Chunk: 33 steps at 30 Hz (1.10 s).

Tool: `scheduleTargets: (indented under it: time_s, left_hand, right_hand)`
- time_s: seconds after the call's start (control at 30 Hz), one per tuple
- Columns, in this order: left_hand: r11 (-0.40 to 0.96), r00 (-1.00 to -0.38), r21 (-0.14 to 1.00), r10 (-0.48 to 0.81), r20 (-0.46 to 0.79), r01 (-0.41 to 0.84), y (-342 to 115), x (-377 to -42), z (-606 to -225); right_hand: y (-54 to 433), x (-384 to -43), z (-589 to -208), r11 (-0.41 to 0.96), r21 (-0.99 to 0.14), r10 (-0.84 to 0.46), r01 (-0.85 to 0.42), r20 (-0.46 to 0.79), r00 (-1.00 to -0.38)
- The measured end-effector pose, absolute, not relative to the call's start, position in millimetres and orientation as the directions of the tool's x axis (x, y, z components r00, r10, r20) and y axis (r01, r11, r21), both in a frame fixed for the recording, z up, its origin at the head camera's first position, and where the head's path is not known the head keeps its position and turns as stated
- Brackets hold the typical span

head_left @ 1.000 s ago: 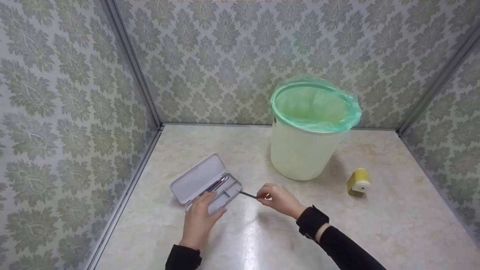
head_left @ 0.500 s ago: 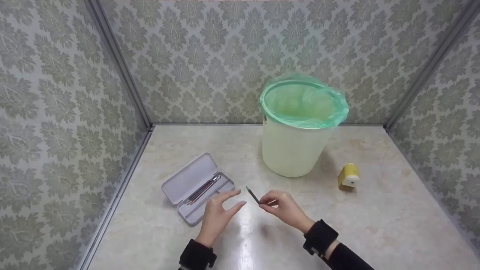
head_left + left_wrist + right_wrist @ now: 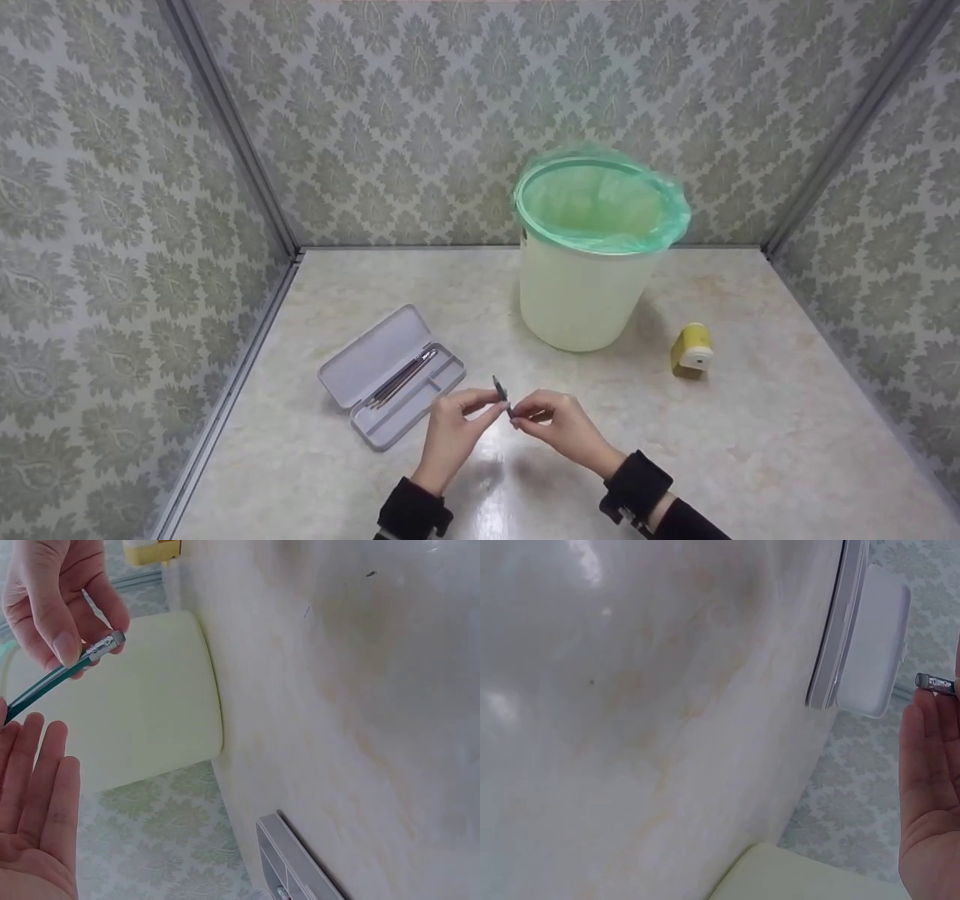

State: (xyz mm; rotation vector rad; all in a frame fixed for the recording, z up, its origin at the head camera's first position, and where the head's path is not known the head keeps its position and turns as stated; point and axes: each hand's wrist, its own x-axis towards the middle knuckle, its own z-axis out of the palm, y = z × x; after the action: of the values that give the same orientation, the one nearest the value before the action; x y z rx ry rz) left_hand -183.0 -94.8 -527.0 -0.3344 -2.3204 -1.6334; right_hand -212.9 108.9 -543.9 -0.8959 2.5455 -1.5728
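A dark green pencil [image 3: 500, 388] with a silver ferrule and grey eraser [image 3: 106, 646] is held above the table between both hands. My left hand [image 3: 456, 431] pinches its pointed part between thumb and fingers. Near the eraser end, my right hand [image 3: 568, 433] pinches it between thumb and fingertips. In the right wrist view only the eraser end of the pencil [image 3: 934, 683] shows beside the right hand [image 3: 934, 787]. Just left of the hands lies an open grey pencil case [image 3: 381, 352], with several pencils [image 3: 401, 380] in its long compartment.
Behind the hands stands a tall pale bin [image 3: 581, 300] lined with a green plastic bag [image 3: 600, 244]. A yellow and white pencil sharpener [image 3: 691, 350] sits to the right on the marbled table [image 3: 765, 450]. Patterned walls [image 3: 420, 135] enclose the back and sides.
My right hand has lifted the pencil away from the case and turned its point upward. My left hand has left the case, moved right and taken hold of the pencil.
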Motion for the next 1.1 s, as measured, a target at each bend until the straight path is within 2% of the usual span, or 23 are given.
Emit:
scheduleTargets:
  time_s: [0.3,0.57,0.9,1.1]
  left_hand:
    - [0.282,-0.941,0.9,0.035,0.336,0.332,-92.0,-182.6,-527.3]
    - [0.317,-0.938,0.884,0.057,0.343,0.342,-91.3,-181.9,-522.3]
    - [0.433,-0.865,0.758,0.122,0.486,0.487,-92.0,-181.9,-520.7]
    - [0.492,-0.85,0.705,0.169,0.499,0.511,-92.3,-181.2,-519.5]
  right_hand:
    - [109.3,-211.2,-543.5,0.337,-0.841,-0.464,-0.424,0.243,-0.852]
    - [113.0,-210.9,-545.1,0.298,-0.84,-0.47,-0.454,0.285,-0.836]
    - [127.4,-211.4,-532.7,0.294,-0.822,-0.432,-0.488,0.341,-0.835]
    - [134.2,-212.2,-525.7,0.285,-0.816,-0.414,-0.504,0.369,-0.832]
